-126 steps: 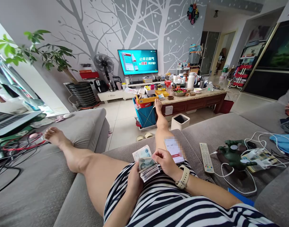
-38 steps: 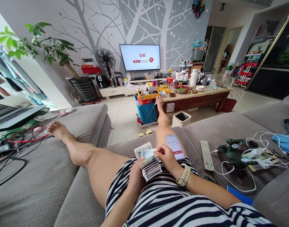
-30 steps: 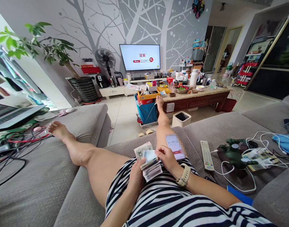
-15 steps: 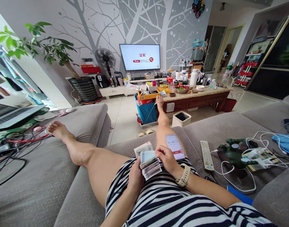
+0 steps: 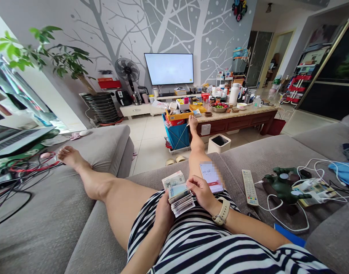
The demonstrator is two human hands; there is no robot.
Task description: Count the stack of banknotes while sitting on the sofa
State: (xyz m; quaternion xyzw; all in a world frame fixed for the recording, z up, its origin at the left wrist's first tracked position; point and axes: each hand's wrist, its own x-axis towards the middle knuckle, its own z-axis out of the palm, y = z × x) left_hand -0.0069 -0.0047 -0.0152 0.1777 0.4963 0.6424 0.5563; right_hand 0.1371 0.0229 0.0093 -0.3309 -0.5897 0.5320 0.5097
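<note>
A fanned stack of banknotes (image 5: 182, 204) rests over my lap, gripped along its left side by my left hand (image 5: 164, 213), whose fingers are partly hidden beneath. My right hand (image 5: 201, 192) pinches the top right edge of a bluish banknote (image 5: 177, 191) at the front of the stack. Behind it, further notes (image 5: 174, 179) stick up, one showing the figure 10. A phone (image 5: 211, 177) with a lit screen lies on my right leg, just beyond my right hand. My right wrist wears a pale watch (image 5: 221, 213).
On the grey sofa (image 5: 234, 163) to my right lie a remote control (image 5: 249, 188), a dark green figure-shaped object (image 5: 284, 186) and white cables. A laptop (image 5: 17, 140) and tangled cords are at left. Ahead stand a crowded coffee table (image 5: 240, 114) and a waste bin (image 5: 219, 144).
The bluish note at the front has folded down toward me, showing more of the notes behind. Both hands stay nearly in place. The television picture has turned almost blank.
</note>
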